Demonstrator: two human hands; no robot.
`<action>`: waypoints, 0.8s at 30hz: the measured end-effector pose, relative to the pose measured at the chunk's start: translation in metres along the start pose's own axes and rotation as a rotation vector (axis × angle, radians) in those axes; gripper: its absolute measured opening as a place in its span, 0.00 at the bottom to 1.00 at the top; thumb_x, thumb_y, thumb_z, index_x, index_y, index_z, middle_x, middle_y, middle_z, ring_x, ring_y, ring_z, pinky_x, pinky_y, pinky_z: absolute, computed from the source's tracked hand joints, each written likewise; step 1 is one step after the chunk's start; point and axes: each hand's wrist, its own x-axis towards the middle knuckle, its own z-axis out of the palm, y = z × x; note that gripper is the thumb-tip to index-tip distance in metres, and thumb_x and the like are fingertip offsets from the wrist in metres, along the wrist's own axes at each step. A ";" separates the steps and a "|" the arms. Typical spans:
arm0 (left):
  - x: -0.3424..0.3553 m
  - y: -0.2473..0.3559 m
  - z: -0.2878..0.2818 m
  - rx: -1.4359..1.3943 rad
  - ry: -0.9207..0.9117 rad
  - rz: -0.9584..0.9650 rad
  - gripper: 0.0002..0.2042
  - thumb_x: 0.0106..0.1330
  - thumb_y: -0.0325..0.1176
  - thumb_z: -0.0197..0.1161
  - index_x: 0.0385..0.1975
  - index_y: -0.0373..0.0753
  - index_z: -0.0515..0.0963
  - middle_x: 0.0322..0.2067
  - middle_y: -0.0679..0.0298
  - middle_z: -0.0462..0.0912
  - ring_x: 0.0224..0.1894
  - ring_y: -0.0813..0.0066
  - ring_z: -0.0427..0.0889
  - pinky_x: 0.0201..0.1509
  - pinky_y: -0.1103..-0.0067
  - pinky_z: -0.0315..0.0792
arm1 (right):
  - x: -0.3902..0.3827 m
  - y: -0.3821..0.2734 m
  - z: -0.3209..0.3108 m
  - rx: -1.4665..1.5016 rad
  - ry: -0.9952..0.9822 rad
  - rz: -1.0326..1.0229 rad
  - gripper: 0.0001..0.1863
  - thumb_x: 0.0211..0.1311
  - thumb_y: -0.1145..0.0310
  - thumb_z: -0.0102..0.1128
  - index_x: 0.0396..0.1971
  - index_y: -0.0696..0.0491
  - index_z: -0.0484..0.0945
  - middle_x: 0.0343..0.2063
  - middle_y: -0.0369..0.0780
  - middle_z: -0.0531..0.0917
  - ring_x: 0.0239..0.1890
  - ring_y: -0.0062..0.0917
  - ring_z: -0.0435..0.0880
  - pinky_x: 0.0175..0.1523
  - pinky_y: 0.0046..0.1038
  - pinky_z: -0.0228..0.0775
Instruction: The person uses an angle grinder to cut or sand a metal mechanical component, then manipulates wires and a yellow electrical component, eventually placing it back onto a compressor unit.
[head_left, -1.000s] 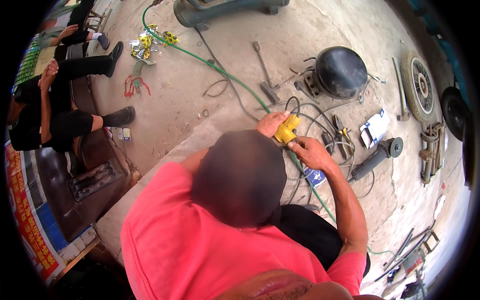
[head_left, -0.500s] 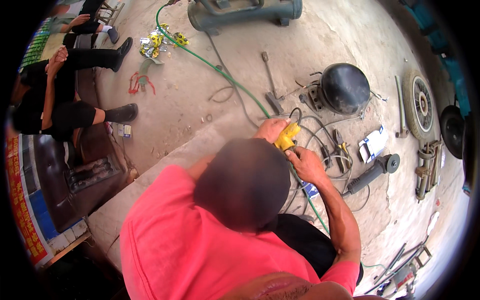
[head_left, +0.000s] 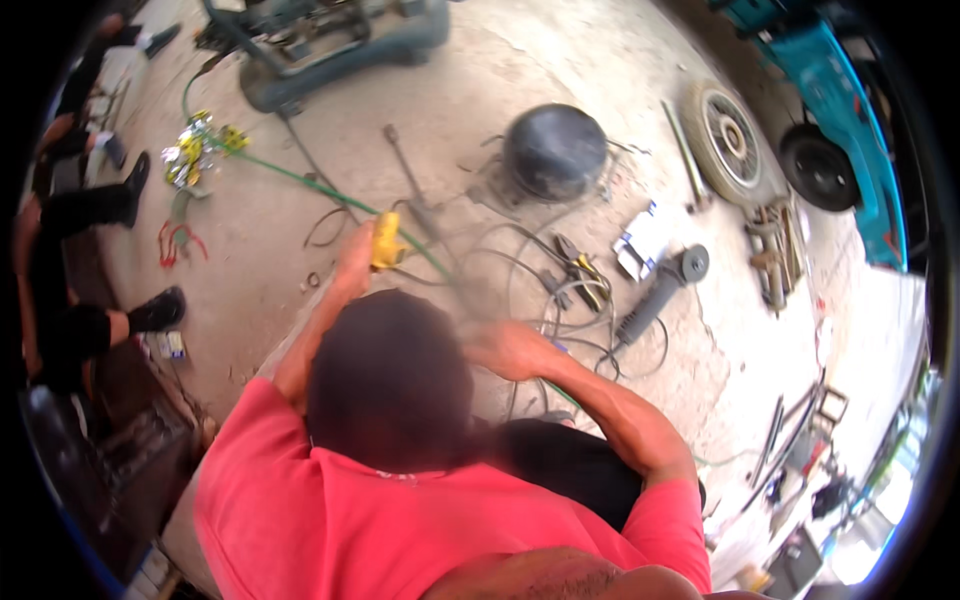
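Note:
My left hand (head_left: pixel 352 262) is closed around a yellow block-like fitting (head_left: pixel 387 243), held out over the floor; a thin cord trails from it, and its exact kind is unclear. A green hose (head_left: pixel 300 177) passes close beside it. My right hand (head_left: pixel 508 350) is over the floor, nearer to me and apart from the fitting. Motion smears its fingers, so whether they hold anything cannot be made out. Looped cords (head_left: pixel 520 258) lie beyond the right hand, with yellow-and-black pliers (head_left: pixel 583 268) among them. A dark cap (head_left: pixel 390 385) hides part of the view between my arms.
A black dome-shaped unit (head_left: pixel 555 152) stands ahead. To the right lie an angle grinder (head_left: pixel 655 300), a white box (head_left: pixel 640 242) and a spoked wheel (head_left: pixel 722 140). A tank on a frame (head_left: pixel 345 52) stands at the far left. Seated people's legs (head_left: pixel 90 205) line the left.
My left hand has carried the yellow fitting left, away from the right hand. My right hand has let go of it. The whole view has turned, shifting the floor items leftward.

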 end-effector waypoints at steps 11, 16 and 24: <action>-0.063 -0.015 0.080 0.713 -0.431 0.315 0.16 0.71 0.44 0.61 0.44 0.36 0.78 0.36 0.67 0.78 0.36 0.78 0.77 0.41 0.80 0.72 | -0.007 0.032 -0.018 -0.356 -0.138 0.197 0.20 0.62 0.54 0.61 0.43 0.56 0.84 0.38 0.50 0.88 0.44 0.46 0.87 0.49 0.46 0.78; -0.081 -0.037 0.092 0.941 -0.589 0.442 0.19 0.68 0.46 0.65 0.46 0.36 0.79 0.38 0.60 0.80 0.39 0.74 0.81 0.43 0.75 0.75 | -0.018 0.030 -0.035 -0.352 -0.153 0.172 0.22 0.61 0.51 0.60 0.48 0.50 0.83 0.42 0.48 0.87 0.48 0.45 0.86 0.51 0.45 0.77; -0.085 -0.085 0.076 0.997 -0.521 0.470 0.18 0.68 0.45 0.65 0.46 0.36 0.79 0.37 0.59 0.82 0.39 0.72 0.82 0.44 0.73 0.76 | -0.107 0.092 -0.071 -0.249 -0.040 0.447 0.24 0.60 0.52 0.65 0.51 0.51 0.85 0.43 0.46 0.89 0.51 0.41 0.86 0.58 0.40 0.76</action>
